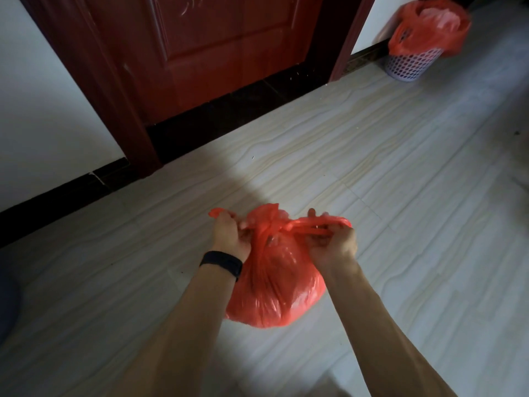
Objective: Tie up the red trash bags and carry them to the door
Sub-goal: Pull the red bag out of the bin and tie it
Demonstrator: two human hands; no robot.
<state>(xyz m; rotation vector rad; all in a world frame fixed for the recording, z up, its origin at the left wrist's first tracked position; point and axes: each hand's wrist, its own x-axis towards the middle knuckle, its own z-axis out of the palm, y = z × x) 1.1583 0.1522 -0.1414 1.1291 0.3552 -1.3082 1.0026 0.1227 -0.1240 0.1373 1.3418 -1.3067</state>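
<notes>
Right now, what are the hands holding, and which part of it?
Both hold the red trash bag by its handle loops: left hand one, right hand the other.

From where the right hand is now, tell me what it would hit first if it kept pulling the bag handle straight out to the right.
Probably nothing: past the right hand and its red bag handle lies only bare floor as far as the picture shows.

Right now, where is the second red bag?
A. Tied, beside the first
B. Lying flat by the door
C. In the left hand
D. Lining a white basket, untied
D: the second bag sits open in the basket, far right of the door.
</notes>
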